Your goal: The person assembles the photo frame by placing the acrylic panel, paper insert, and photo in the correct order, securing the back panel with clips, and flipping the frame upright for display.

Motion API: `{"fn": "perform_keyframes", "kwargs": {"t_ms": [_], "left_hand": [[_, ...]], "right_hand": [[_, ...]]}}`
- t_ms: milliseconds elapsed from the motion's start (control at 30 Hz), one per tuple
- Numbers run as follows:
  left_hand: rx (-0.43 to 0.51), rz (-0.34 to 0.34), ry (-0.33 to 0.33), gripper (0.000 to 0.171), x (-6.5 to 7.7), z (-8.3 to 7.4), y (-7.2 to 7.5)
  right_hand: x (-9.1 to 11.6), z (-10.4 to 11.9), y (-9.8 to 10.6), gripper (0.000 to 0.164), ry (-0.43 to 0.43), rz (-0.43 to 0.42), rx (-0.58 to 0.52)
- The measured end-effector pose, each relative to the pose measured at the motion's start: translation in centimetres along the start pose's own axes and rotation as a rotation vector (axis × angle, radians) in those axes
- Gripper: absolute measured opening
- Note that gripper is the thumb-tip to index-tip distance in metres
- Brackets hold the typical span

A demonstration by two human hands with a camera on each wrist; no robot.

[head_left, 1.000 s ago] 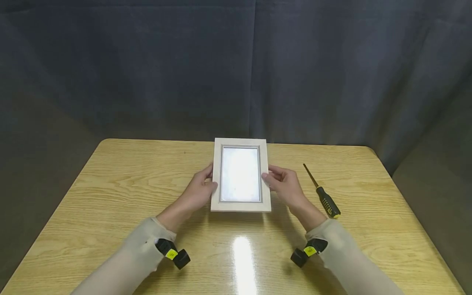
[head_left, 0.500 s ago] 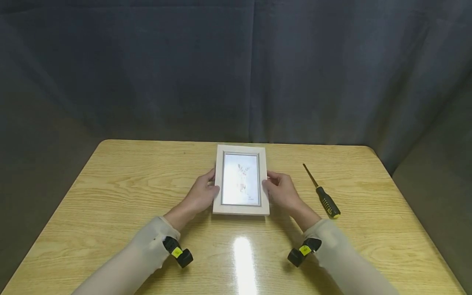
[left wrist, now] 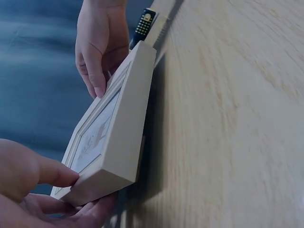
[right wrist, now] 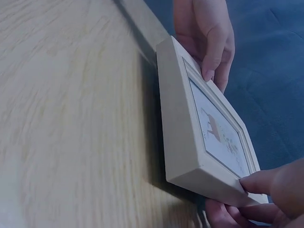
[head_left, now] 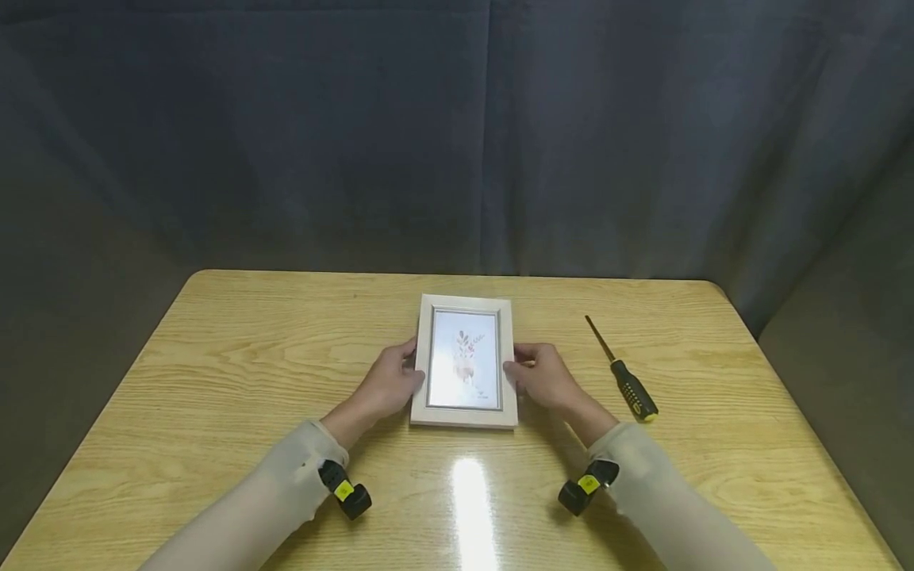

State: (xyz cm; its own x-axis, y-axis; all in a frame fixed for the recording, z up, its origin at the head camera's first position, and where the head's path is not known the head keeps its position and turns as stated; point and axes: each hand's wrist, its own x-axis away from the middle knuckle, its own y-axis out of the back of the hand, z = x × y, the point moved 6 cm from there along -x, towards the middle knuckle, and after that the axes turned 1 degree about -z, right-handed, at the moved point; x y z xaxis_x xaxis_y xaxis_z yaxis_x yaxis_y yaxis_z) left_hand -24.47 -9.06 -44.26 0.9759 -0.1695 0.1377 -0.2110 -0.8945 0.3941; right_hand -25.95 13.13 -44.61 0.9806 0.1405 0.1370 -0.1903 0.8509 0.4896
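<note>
A cream picture frame (head_left: 421, 396) is held face up just over the table, its far end tilted slightly up. Behind its glazing is a print (head_left: 464, 365) of a plant in a vase, partly washed out by glare. My left hand (head_left: 389, 379) grips the left side, thumb on the front border and fingers curled underneath. On the opposite side my right hand (head_left: 548, 377) pinches the border the same way. Both wrist views show the thumbs on the front face; in the left wrist view a dark gap lies between the frame (left wrist: 126, 123) and the tabletop.
To the right of my right hand a screwdriver (head_left: 631, 390) with a black and yellow handle lies on the wooden table (head_left: 250, 349). A dark curtain (head_left: 321, 143) hangs behind the table's far edge. Bright glare shows on the near tabletop.
The picture frame has come down and nearer to me, and tilts differently, so less glare covers the print. Both hands have moved with it, keeping their grip. The screwdriver lies still.
</note>
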Motion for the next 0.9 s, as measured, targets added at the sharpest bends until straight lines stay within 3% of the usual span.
{"fn": "perform_keyframes", "kwargs": {"t_ms": [433, 700, 900], "left_hand": [[-0.129, -0.017, -0.042, 0.059, -0.03, 0.45, -0.17], [-0.164, -0.019, -0.054, 0.058, 0.04, 0.40, 0.01], [-0.167, -0.010, -0.060, 0.058, -0.05, 0.65, -0.04]], "right_hand": [[0.07, -0.18, -0.47, 0.045, -0.015, 0.001, 0.111], [0.06, 0.13, -0.67, 0.041, 0.028, -0.030, 0.239], [0.04, 0.15, -0.74, 0.041, 0.028, -0.028, 0.277]]}}
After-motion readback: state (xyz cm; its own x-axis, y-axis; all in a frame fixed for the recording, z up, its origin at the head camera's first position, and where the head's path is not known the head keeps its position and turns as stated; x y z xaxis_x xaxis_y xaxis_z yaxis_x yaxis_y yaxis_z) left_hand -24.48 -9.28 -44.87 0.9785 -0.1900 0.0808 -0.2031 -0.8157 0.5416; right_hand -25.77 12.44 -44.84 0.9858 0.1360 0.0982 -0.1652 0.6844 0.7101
